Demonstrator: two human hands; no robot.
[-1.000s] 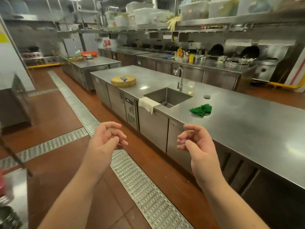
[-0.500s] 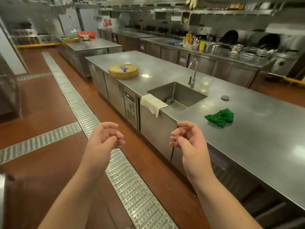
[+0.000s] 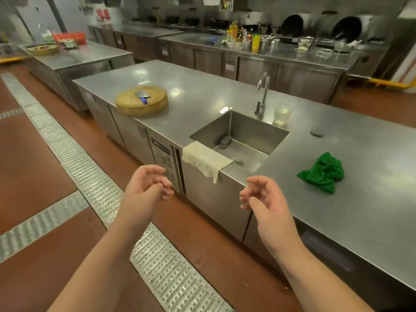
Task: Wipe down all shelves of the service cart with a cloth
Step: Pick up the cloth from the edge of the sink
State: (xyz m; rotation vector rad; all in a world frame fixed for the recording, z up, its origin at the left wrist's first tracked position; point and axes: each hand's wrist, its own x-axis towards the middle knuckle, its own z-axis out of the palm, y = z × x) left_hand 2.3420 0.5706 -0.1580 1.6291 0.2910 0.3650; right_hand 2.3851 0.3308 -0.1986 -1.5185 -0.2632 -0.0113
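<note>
**Empty hands raised beside kitchen worktop, cloths within reach**

A person's left hand (image 3: 146,184) and right hand (image 3: 264,199) hang in the air in front of a stainless-steel worktop (image 3: 202,93) in a commercial kitchen, both with fingers loosely curled and gripping nothing. A crumpled green cloth (image 3: 322,174) lies on the worktop to the right of the sink (image 3: 240,136), well apart from the right hand. A pale cloth (image 3: 204,159) is draped over the sink's near-left corner, hanging down the cabinet front, just beyond the hands. At the far side of the sink stand a tap (image 3: 262,95) and a clear plastic container (image 3: 282,113). A round wooden chopping block (image 3: 141,103) carrying a blue-handled cleaver (image 3: 142,95) sits at the worktop's left end. A metal drain grate (image 3: 74,158) runs along the red floor. No service cart appears in view.
</note>
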